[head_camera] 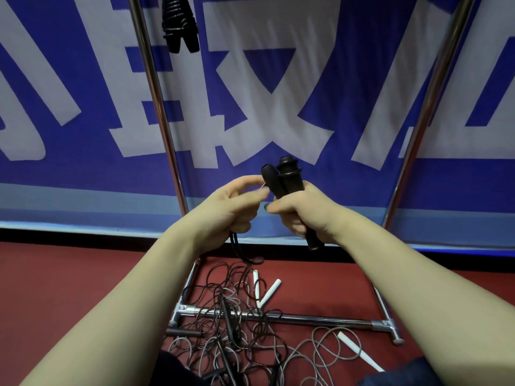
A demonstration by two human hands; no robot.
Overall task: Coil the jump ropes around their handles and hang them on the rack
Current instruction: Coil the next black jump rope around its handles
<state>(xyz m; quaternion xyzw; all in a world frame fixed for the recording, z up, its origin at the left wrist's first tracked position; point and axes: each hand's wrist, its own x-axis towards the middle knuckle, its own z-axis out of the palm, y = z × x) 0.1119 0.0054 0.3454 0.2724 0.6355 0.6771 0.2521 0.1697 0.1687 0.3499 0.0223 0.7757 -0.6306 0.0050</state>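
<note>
**Handles (pixel 281 176), black, pair.** Held upright and side by side in front of the rack (pixel 156 107), between its two poles. The right hand (pixel 303 215) has its fingers clenched round both at mid-length. The tops and one lower end stick out of the fist.

**Cord (pixel 241 250), black, thin.** The left hand (pixel 234 207) pinches it in its fingers just beside the upper part of the handles. The slack drops from under the palm toward the pile (pixel 237 316) at the rack's foot. Whether a first turn lies on the handles cannot be told.

**Step, as judged:** start of winding.
- Keep the right-hand squeeze firm so the pair stays parallel and does not splay.
- Lay the turns snug and touching, working from the top down toward the fist.
- Shift the grip lower as the turns approach it.
- Let the cord slide through the left-hand pinch under light tension.
- Risk: the slack runs into other ropes and may drag or knot them, so shake it free first.
- Keep an end spare for tucking and hanging.

**Hung rope (pixel 179 23), black.** Coiled at the rack's top, a likely pattern for the finish.

**Pile.** Dark and grey cords with white handles (pixel 269 292), lying across the rack's base bar (pixel 320 320) on the floor.
</note>
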